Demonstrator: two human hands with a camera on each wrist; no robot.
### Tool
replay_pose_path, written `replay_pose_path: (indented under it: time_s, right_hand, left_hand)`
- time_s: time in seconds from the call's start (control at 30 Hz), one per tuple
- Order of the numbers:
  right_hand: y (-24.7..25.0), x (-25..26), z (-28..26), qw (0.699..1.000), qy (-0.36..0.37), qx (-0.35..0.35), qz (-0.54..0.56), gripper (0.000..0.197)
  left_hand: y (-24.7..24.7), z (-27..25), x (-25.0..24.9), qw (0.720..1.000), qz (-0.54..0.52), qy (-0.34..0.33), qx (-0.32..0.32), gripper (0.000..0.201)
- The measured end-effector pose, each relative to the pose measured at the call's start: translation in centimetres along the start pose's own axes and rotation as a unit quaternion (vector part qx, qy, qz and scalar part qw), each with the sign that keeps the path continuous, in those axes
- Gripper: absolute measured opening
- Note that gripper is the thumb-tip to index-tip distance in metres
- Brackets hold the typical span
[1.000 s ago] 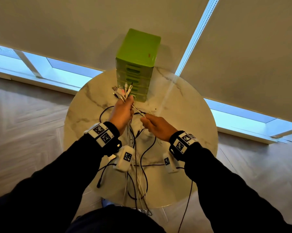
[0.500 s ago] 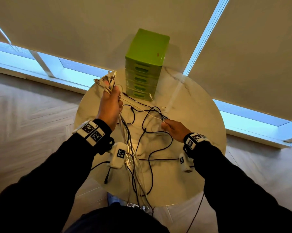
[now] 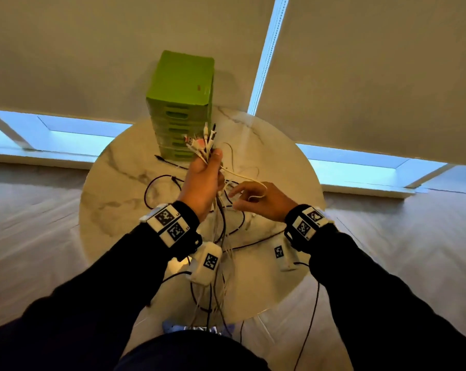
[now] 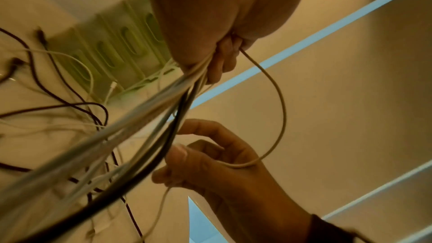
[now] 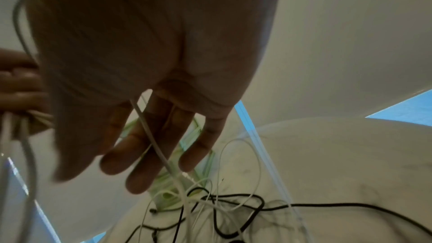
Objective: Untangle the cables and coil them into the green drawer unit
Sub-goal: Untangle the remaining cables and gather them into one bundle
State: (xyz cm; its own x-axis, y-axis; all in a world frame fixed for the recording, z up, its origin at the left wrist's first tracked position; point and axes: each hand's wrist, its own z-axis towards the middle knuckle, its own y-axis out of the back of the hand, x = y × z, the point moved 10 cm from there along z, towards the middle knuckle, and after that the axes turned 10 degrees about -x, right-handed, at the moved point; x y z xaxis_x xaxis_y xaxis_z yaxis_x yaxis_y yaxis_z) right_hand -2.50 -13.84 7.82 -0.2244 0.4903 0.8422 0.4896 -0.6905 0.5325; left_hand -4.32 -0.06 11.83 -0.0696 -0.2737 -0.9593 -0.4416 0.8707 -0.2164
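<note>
A green drawer unit (image 3: 182,84) (image 4: 112,51) stands at the far edge of the round marble table (image 3: 124,188), all drawers closed. In front of it my raised left hand (image 3: 207,170) (image 4: 222,58) grips a bundle of white and black cables (image 3: 218,218) (image 4: 145,117), plug ends (image 3: 202,141) sticking up from the fist. My right hand (image 3: 242,194) (image 5: 151,154) hovers just right of it, fingers extended. One white cable (image 3: 242,175) (image 4: 280,108) (image 5: 158,151) loops from the left fist over the right hand and runs loosely between its fingers.
Loose black cables (image 3: 156,180) (image 5: 327,204) and white ones lie tangled on the table; several strands hang over its near edge (image 3: 213,311). Closed roller blinds (image 3: 92,49) hang right behind the table above low window strips. Wooden floor surrounds the table.
The left hand carried the bundle right, back in front of the drawer unit. The right hand rose and moved left towards it; the taut white cable went slack into a loop.
</note>
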Motion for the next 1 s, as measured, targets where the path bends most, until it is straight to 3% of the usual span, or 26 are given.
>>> replay_pose_path:
  time_s: [0.1, 0.2, 0.27, 0.33, 0.43, 0.5, 0.67, 0.87, 0.93, 1.0]
  right_hand:
    - [2.5, 0.9, -3.7, 0.999, -0.018, -0.013, 0.039, 0.041]
    - [5.4, 1.1, -7.1, 0.994, -0.037, -0.066, 0.083, 0.052]
    - [7.2, 0.9, -8.7, 0.988, -0.049, -0.114, 0.097, 0.042]
    - [9.1, 0.9, -10.1, 0.981, -0.039, -0.176, 0.07, 0.017]
    - [11.1, -0.1, -12.1, 0.973, -0.041, -0.228, 0.01, 0.027]
    - [11.8, -1.7, -13.3, 0.972, -0.067, -0.218, -0.061, 0.025]
    - [12.7, -10.3, -18.1, 0.939, -0.229, -0.145, -0.213, 0.017]
    - [10.8, -21.3, -27.0, 0.876, -0.408, -0.086, -0.243, 0.012]
    - [9.2, -22.3, -28.3, 0.875, -0.418, -0.082, -0.23, 0.018]
    - [8.1, -20.8, -26.9, 0.902, -0.366, -0.123, -0.194, 0.036]
  left_hand:
    - [-2.7, -0.2, 0.8, 0.999, 0.043, -0.006, 0.023, 0.019]
    - [-5.4, -0.6, 2.1, 0.995, 0.089, -0.006, 0.051, 0.024]
    - [-6.8, -1.1, 2.6, 0.994, 0.089, -0.005, 0.068, 0.015]
    - [-8.6, -2.0, 2.9, 0.992, 0.095, -0.005, 0.088, 0.013]
    - [-10.7, -3.3, 3.2, 0.988, 0.103, -0.004, 0.112, 0.012]
    - [-12.2, -4.1, 3.5, 0.987, 0.083, 0.01, 0.14, 0.013]
    - [-14.9, -6.2, 3.9, 0.977, 0.018, 0.075, 0.199, 0.021]
    - [-16.8, -8.4, 3.9, 0.95, -0.047, 0.141, 0.273, 0.026]
    - [-16.9, -8.6, 4.3, 0.944, -0.061, 0.158, 0.282, 0.028]
    - [-16.9, -8.7, 4.9, 0.938, -0.068, 0.177, 0.289, 0.028]
